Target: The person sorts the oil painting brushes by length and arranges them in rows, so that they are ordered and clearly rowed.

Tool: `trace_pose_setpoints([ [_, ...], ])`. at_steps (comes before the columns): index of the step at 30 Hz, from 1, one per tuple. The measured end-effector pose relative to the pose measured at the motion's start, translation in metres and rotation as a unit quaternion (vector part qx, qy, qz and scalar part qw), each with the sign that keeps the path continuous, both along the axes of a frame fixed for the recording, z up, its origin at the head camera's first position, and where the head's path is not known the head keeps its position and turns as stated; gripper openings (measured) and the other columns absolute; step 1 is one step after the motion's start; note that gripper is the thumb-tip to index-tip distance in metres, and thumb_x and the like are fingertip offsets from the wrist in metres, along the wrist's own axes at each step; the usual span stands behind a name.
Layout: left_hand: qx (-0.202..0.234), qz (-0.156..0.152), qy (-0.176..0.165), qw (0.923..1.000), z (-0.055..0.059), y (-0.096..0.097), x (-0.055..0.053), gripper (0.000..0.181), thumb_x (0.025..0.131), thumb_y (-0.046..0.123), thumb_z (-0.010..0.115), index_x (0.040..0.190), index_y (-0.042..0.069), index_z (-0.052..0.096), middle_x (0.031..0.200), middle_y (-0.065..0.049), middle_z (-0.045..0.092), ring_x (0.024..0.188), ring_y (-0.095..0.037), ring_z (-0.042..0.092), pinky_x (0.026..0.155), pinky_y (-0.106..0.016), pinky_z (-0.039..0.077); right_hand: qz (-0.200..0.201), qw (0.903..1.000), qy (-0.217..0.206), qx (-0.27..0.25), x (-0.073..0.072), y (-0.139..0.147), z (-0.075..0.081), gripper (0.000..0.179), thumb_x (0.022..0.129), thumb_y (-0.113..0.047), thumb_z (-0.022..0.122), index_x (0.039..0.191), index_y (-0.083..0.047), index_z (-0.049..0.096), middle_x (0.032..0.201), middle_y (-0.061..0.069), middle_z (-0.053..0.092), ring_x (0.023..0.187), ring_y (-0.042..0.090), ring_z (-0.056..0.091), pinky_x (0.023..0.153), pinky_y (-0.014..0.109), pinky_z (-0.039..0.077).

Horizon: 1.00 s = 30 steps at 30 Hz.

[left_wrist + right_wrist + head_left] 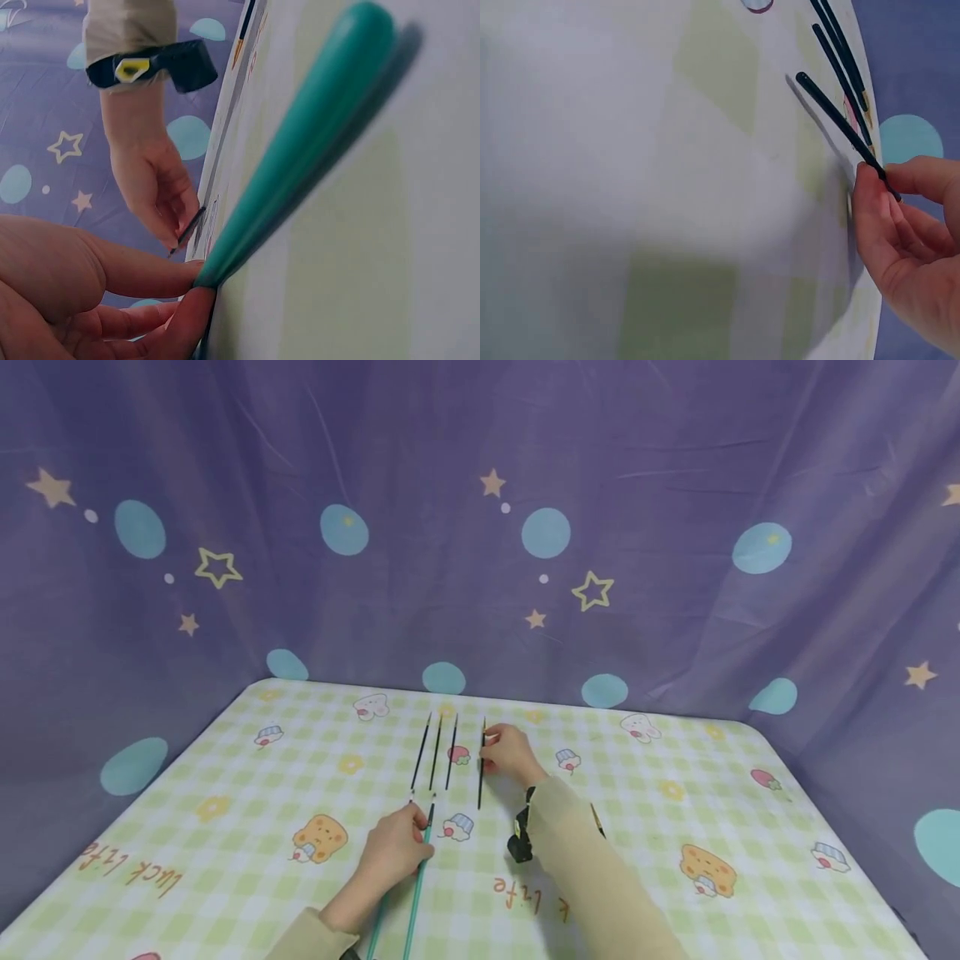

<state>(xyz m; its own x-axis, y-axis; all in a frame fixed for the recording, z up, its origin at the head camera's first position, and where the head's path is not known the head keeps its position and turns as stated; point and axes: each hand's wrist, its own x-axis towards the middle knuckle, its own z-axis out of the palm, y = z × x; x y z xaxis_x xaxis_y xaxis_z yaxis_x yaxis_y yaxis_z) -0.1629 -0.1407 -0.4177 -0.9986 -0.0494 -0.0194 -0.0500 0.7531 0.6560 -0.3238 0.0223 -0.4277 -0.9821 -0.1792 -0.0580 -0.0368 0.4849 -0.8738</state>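
My right hand (512,753) pinches a thin black paintbrush (481,781) near its bristle end. In the right wrist view this brush (832,112) is tilted, its handle end lifted off the cloth above its shadow. To its left, three similar dark paintbrushes (434,756) lie side by side. Nearer me, my left hand (393,847) pinches a green-handled paintbrush (416,893) between thumb and finger; its thick handle (300,142) shows large in the left wrist view. Another green paintbrush (378,928) lies beside it, partly hidden by that hand.
One more dark paintbrush (597,818) lies right of my right forearm, which partly covers it. A green-and-white checked cloth (645,893) with printed cartoons covers the table. Behind the far edge hangs a purple curtain (450,568) with stars and blue dots.
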Motion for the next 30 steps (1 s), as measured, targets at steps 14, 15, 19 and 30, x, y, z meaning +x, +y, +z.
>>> trace_pose_setpoints([
  [14, -0.004, 0.003, -0.008, 1.0, 0.0, 0.0, -0.001, 0.022, 0.07, 0.004, 0.068, 0.089, 0.004, 0.056, 0.065, 0.0, 0.05, 0.043, -0.009, 0.048, 0.044, -0.023, 0.04, -0.026, 0.9993, 0.017, 0.018, -0.006, -0.022, 0.004, 0.04, 0.074, 0.002, 0.061, 0.113, 0.007, 0.056, 0.089, 0.015, 0.063, 0.059, 0.017, 0.063, 0.057, 0.026, 0.053],
  [15, -0.003, 0.004, -0.009, 0.9999, 0.0, 0.0, -0.002, 0.022, 0.07, 0.004, 0.068, 0.089, 0.004, 0.056, 0.065, 0.0, 0.05, 0.043, -0.009, 0.048, 0.044, -0.023, 0.04, -0.031, 0.9988, 0.024, 0.029, -0.005, -0.024, 0.004, 0.039, 0.074, 0.002, 0.061, 0.113, 0.007, 0.056, 0.088, 0.015, 0.064, 0.059, 0.017, 0.063, 0.058, 0.026, 0.053],
  [19, -0.003, 0.003, -0.009, 1.0, 0.0, 0.0, -0.001, 0.022, 0.071, 0.005, 0.068, 0.089, 0.004, 0.056, 0.066, 0.0, 0.05, 0.044, -0.009, 0.048, 0.045, -0.023, 0.039, -0.053, 0.9961, 0.042, 0.057, -0.004, -0.028, 0.003, 0.035, 0.075, 0.0, 0.062, 0.11, 0.005, 0.059, 0.086, 0.013, 0.066, 0.061, 0.015, 0.063, 0.061, 0.025, 0.052],
  [30, -0.007, 0.002, -0.009, 0.9999, 0.002, -0.001, -0.001, 0.022, 0.071, 0.006, 0.069, 0.089, 0.004, 0.056, 0.065, 0.0, 0.051, 0.046, -0.009, 0.048, 0.046, -0.023, 0.039, -0.086, 0.9951, 0.039, 0.03, -0.004, -0.033, -0.001, 0.032, 0.075, -0.001, 0.067, 0.106, 0.005, 0.06, 0.088, 0.013, 0.066, 0.056, 0.014, 0.063, 0.053, 0.023, 0.052],
])
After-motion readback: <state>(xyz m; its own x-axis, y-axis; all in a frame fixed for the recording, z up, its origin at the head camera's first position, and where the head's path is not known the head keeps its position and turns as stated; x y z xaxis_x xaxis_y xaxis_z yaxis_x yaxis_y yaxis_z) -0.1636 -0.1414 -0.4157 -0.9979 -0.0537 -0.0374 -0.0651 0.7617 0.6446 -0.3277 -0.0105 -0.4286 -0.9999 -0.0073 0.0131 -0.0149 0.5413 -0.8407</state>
